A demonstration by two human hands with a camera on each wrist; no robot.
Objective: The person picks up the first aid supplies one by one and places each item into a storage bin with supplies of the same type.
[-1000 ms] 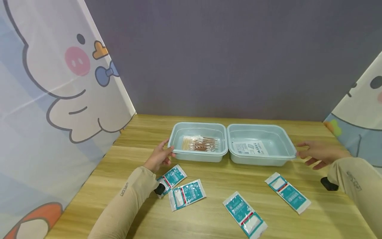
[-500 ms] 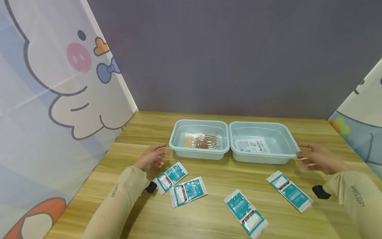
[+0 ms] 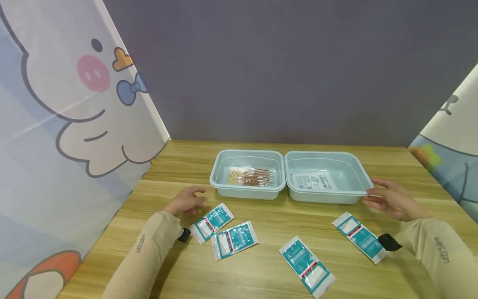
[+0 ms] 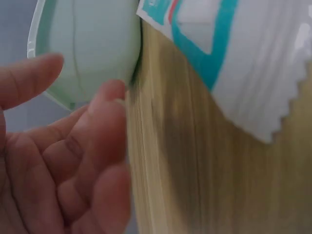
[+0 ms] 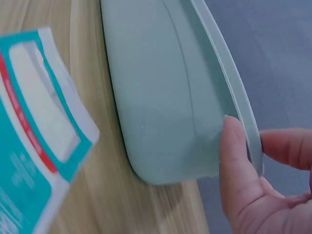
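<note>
At the right of the head frame the right hand point(image 3: 393, 201) pinches the rim of the right bin point(image 3: 325, 197) between thumb and finger, while at centre left the left hand point(image 3: 186, 200), fingers loosely bent and free, hangs near the left bin point(image 3: 246, 193). Two bins stand side by side at the centre, one bundle of swabs point(image 3: 255, 177) in the left and one printed sheet point(image 3: 313, 181) in the right, with four packets point(image 3: 234, 240) below. The table point(image 3: 261, 282) is wood-grained, the back wall point(image 3: 261, 70) dark grey, and cartoon panels point(image 3: 89, 128) fill both sides.
</note>
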